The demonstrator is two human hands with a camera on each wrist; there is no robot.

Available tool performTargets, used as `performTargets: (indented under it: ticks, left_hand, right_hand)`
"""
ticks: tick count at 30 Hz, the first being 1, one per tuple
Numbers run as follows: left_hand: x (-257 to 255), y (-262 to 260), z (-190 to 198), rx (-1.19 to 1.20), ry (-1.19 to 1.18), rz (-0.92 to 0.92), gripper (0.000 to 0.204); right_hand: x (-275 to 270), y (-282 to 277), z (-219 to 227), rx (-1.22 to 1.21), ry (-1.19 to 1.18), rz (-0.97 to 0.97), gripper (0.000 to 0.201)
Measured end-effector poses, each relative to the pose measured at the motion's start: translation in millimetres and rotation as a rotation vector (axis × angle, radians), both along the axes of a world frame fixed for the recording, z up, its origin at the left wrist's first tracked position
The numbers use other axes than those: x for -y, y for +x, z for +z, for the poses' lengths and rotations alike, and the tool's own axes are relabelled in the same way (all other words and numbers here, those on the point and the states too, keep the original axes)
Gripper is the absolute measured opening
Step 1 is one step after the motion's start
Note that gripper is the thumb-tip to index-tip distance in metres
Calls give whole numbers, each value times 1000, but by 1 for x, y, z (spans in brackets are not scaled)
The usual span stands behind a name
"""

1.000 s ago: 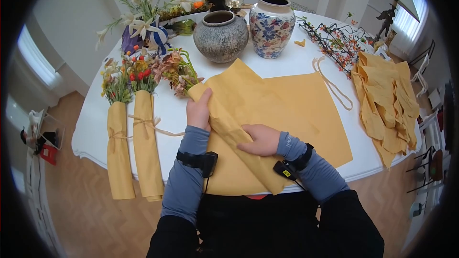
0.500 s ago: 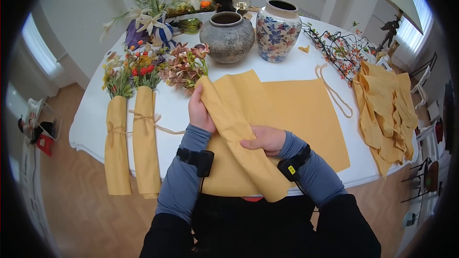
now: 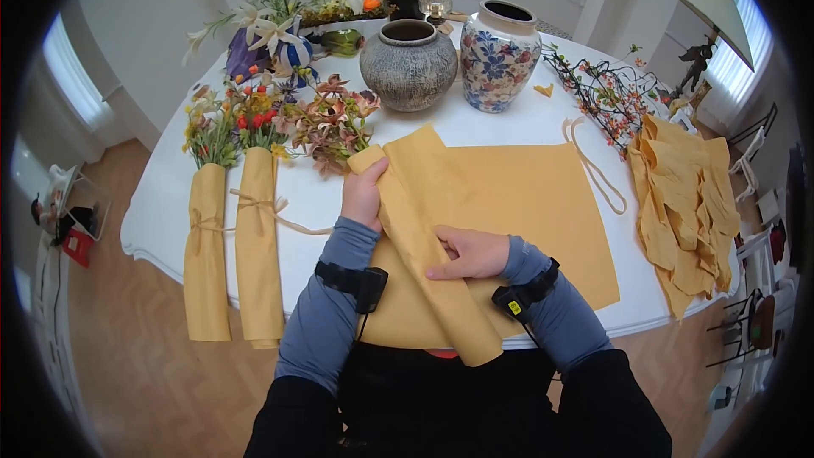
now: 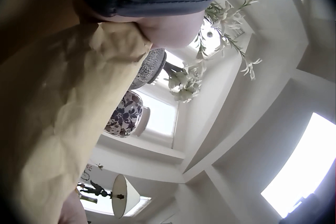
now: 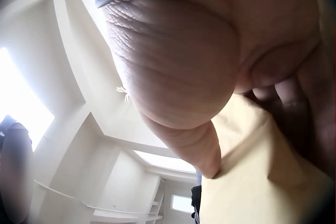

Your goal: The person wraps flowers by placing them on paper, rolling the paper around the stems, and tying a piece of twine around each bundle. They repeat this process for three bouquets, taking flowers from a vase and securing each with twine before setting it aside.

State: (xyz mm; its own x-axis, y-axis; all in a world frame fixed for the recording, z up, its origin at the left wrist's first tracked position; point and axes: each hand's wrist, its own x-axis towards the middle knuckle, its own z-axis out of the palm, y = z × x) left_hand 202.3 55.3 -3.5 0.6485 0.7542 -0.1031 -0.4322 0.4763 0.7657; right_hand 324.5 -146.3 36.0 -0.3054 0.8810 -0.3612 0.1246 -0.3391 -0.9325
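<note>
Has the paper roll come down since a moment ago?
Yes. The roll is tighter and lies lower against the flat sheet than before, when it was lifted looser.

Mustard-yellow paper (image 3: 509, 195); blue floral vase (image 3: 500, 55); grey speckled pot (image 3: 409, 66).

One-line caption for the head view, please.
Left hand and right hand roll yellow paper around a flower bunch on a white table.

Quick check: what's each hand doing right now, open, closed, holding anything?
Left hand: grips the upper end of the rolled yellow paper.
Right hand: fingers fairly straight, pressing on the roll's middle; open, no grip.
</note>
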Motion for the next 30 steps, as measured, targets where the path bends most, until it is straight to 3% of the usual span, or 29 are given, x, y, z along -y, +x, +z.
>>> performTargets:
  ticks: [1,2,4,7,10,14,20,22,25,30]
  left_hand:
    - [1,1,-1,-32,42,51,31]
    - [2,2,-3,-32,40,51,31]
    - [3,5,-7,-224,186,201,34]
    - [4,8,-12,-348,370,273,33]
    - [11,9,-9,-412,396,303,36]
    - [11,6,1,-351,300,217,38]
    - [2,-1,8,40,-91,-3,35]
    - [1,-4,14,256,-171,-50,37]
    - [9,-8,25,316,-152,-68,41]
    - [14,-10,29,396,-206,-194,41]
  right_hand:
    - [1,-1,-2,42,144,-36,71]
    - [1,-2,-1,43,142,-36,71]
    - [1,-7,2,431,256,-146,74]
    - [0,-17,3,369,451,-182,74]
    - [1,-21,9,583,310,-148,67]
    - [0,-16,-7,557,361,-173,60]
    - [1,-12,0,340,301,-186,54]
    - [2,-13,2,-200,162,-233,58]
    - [3,-13,9,-350,113,-230,62]
    - [4,-14,2,-401,92,-208,62]
